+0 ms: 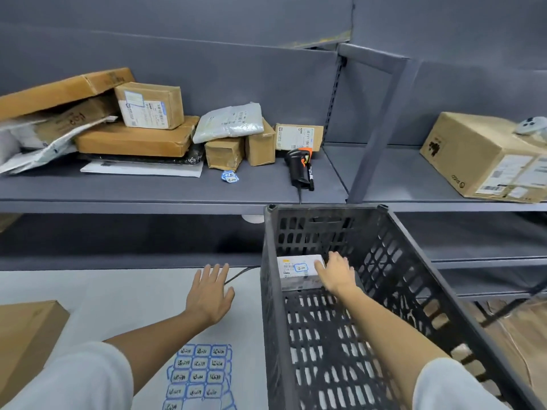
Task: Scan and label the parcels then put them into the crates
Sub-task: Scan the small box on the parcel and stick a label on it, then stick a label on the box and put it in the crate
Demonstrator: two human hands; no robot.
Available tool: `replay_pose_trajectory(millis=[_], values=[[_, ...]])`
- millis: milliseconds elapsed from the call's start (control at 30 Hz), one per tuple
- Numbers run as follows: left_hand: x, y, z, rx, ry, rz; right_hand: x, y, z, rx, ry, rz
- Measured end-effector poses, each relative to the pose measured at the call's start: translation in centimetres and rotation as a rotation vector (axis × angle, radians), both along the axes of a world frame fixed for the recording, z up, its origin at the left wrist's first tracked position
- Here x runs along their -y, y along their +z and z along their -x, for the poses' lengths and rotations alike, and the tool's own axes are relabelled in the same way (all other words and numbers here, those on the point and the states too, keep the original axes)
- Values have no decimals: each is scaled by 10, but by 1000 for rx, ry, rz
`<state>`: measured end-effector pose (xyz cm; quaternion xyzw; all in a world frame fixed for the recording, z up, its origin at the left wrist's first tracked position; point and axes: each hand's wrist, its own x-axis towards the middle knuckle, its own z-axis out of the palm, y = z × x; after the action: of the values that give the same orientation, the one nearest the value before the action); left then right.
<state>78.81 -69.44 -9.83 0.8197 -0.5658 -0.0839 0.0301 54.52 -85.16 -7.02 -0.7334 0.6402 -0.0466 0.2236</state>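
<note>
Grey metal shelving [165, 193] filled the upper half of the frame, with a pale surface [124, 294] below it at lower left. At far left a brown carton [26, 338] sat on that surface. On the shelf above, from upper left toward centre, waited a heap of parcels [136, 125]: flat cardboard boxes, a labelled box stacked on them, white mailers, a grey plastic mailer [229, 123] lying on two small boxes, and another small labelled box [299, 137]. A loose blue-edged sticker [229, 176] lay on the shelf in front of them.

At lower centre a sheet of blue-bordered labels [199, 375] lay on the surface. Just above it the person's left hand [210, 291] was spread flat, fingers straight, palm down over the surface and gripping nothing.

Right of centre, a black-and-orange handheld scanner [298, 167] lay on the shelf with a black marker [310, 176] beside it. Below it stood a black slotted crate [414, 291]. Inside, at its far end, lay a white parcel [297, 273] bearing a blue-edged label. The right hand [336, 275] reached into the crate and rested on the parcel's right end, fingers draped loosely over it; whether it gripped the parcel could not be told.

At far right a large cardboard box [479, 156] sat on the neighbouring shelf bay.
</note>
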Motion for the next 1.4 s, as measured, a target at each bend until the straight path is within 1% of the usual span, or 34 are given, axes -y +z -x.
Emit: replay_pose_trajectory(millis=[67, 167, 300, 400, 500, 633, 767, 900, 1067, 1200, 1267, 1400], values=[[-7, 2, 3, 1, -38, -8, -14, 21, 1, -37, 51, 66], [-25, 2, 9, -8, -88, -24, -40, 51, -5, -37, 66, 170], [-56, 4, 8, -10, -137, -47, -79, 84, -25, -40, 105, 248], [-81, 10, 1, -48, -122, -40, -108, 104, -48, -61, 197, 295], [-102, 23, -11, -110, -87, -10, -128, 120, -73, -159, 321, 349], [-136, 36, -29, -67, -37, 7, -159, 129, -102, -263, 469, 362], [-185, 37, -37, -43, 56, 22, -208, 108, -128, -283, 593, 344], [-253, 26, -37, 0, 127, 39, -269, 58, -147, -284, 696, 300], [-345, 6, -35, -64, 273, -6, -345, 6, -165, -222, 804, 182], [-401, 8, -44, -57, 358, -37, -394, -8, -178, -215, 891, 135], [-413, 10, -51, -39, 382, -11, -406, -6, -184, -223, 909, 133], [-426, 7, -70, -60, 396, 43, -417, -3, -206, -196, 908, 122]])
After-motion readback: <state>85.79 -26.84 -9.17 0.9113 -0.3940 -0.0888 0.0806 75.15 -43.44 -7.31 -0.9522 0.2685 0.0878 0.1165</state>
